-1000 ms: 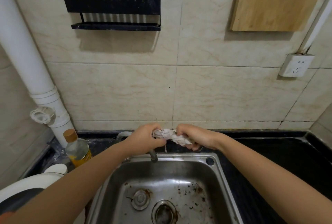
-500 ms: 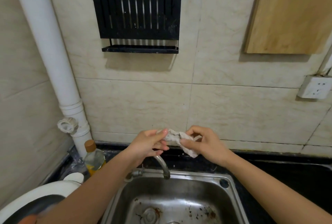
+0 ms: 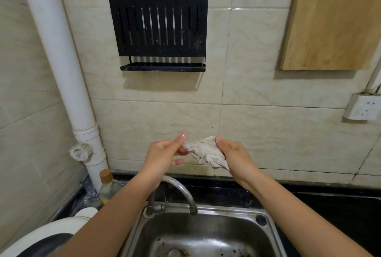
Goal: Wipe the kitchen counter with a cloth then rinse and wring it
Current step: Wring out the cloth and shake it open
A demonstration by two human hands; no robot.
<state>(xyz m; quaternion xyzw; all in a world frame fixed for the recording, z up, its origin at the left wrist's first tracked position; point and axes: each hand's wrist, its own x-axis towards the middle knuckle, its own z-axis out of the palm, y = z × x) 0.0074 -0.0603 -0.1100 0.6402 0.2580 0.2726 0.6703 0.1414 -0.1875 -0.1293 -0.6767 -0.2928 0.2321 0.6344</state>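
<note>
Diff vs 1 s ago: the cloth [image 3: 204, 151] was a tight twisted rope between two fists, low over the back rim of the sink [image 3: 270, 234]. It's now untwisted and partly spread, a crumpled rough triangle. Both hands sit higher in the frame, in front of the wall tile and above the tap [image 3: 182, 189]. The view has also tilted up, so the rack [image 3: 158, 25] and board [image 3: 334, 17] show more fully and the sink less.

Cloth sits at centre frame, between the hands, clear of tap and sink. Its long axis is diagonal, upper left to lower right. The narrow left corner points at the left hand and the lower tip points down-right along the right wrist.

Left hand [image 3: 162, 153]: thumb and upper fingers pinch the left corner, with the thumb tip sticking up. One lower finger is extended and off the cloth.

Right hand [image 3: 235, 155]: holds the right edge, thumb on the top corner and palm against the cloth. Its fingers are hidden behind the fabric, so can't tell how far they curl.

No water visible at the tap. Counter [image 3: 329, 205] is dark, at lower right.
</note>
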